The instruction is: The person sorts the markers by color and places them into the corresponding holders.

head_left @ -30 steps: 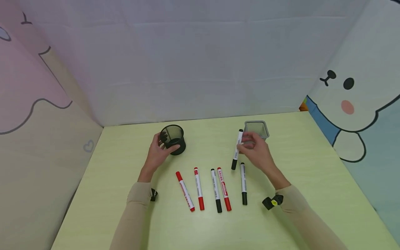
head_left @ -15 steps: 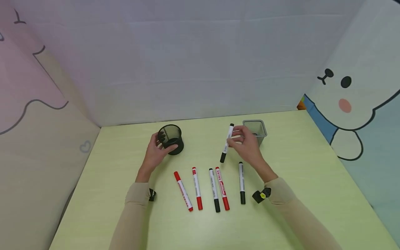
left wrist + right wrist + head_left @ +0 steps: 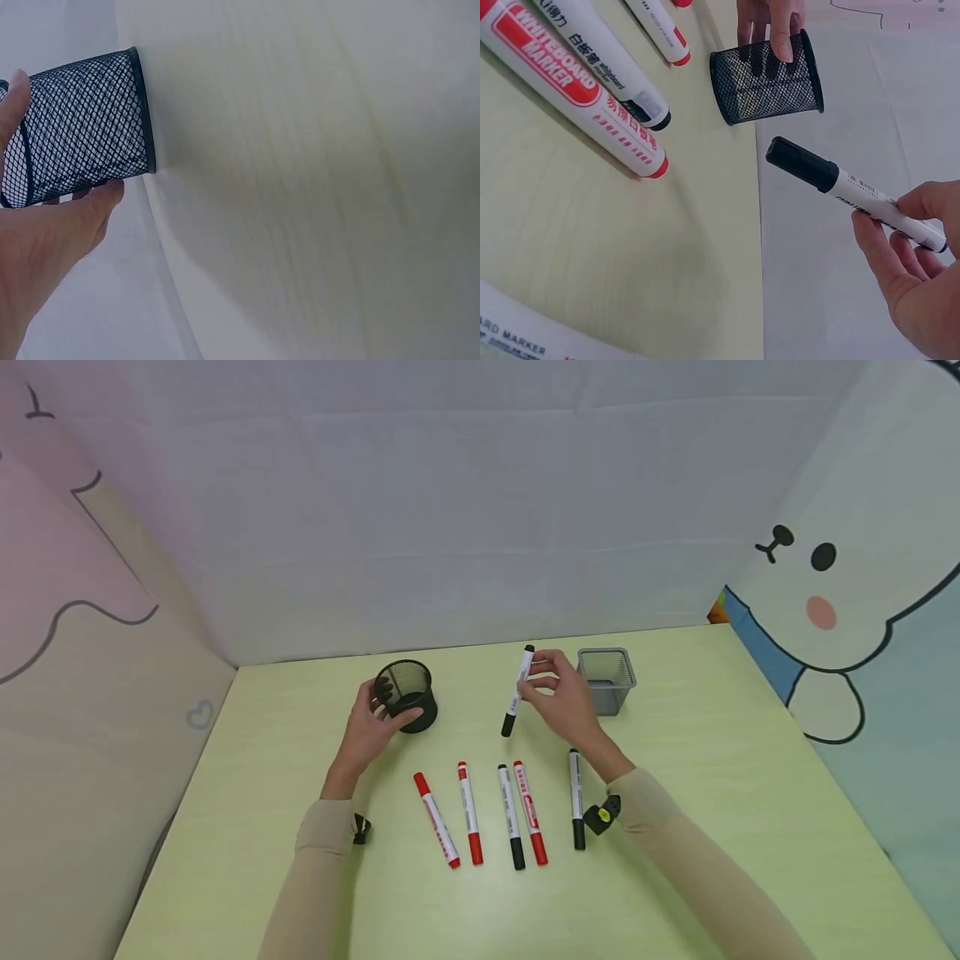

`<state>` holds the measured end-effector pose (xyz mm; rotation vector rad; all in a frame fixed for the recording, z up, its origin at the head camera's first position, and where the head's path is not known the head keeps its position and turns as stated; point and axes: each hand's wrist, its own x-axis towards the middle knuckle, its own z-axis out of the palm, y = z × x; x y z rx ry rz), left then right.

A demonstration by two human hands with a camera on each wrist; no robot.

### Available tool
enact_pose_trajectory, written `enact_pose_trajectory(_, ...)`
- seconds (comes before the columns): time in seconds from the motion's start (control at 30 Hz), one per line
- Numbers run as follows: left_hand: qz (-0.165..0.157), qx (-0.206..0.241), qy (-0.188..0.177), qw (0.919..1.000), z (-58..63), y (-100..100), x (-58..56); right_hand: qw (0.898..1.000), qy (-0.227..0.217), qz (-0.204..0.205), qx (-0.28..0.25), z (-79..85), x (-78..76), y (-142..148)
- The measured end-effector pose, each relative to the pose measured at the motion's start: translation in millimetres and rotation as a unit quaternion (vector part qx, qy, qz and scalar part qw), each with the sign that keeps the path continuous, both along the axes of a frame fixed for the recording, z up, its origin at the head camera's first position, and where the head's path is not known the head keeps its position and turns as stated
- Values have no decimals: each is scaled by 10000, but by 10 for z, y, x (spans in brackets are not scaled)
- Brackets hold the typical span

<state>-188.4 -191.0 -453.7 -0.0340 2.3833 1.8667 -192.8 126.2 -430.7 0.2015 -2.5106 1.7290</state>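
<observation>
Got a black-capped marker (image 3: 514, 701) in one hand, a mesh cup (image 3: 426, 703) in the other

Closest stuff first: beige sleeves come in from the bottom edge, left sleeve (image 3: 306, 877) at lower left, right sleeve (image 3: 693, 856) at lower right.

Next up, lower middle of the frame, five markers lie in a loose row on the pale yellow-green table (image 3: 735, 777). Left to right: a slanted red marker (image 3: 437, 821), a straighter red marker (image 3: 468, 810), then a black marker (image 3: 510, 814) and another red marker (image 3: 530, 810) sitting close (can't tell if they touch), then an end black marker (image 3: 576, 793).

Past those, left of centre, the left hand (image 3: 369, 727) is wrapped round the mesh cup, which has its opening up. Right of centre, the right hand (image 3: 566, 702) pinches the black-capped marker between thumb and fingers, above the table, tilted, big cap end down, apart from the cup.

Just right of that hand is a grey wire basket (image 3: 609, 700). Way back, a pale curtain (image 3: 480, 527) fills the top, with a cartoon animal print (image 3: 823, 557) at upper right.
</observation>
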Motion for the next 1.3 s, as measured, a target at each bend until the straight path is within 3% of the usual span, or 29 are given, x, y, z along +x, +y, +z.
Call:
enact_pose_trajectory(0.8, -16, -7, -40, 10000, 17, 14, 11, 9976, 231, 265, -600, 143, -223, -531)
enact_pose_trajectory(1.03, 54, -132, 112, 9998, -317, -93, -155, 9953, 337, 360, -834, 188, -304, -665)
enact_pose_trajectory(1.3, 79, -250, 146, 9995, -322, -87, -143, 9921, 511, 461, -1049, 245, -337, -815)
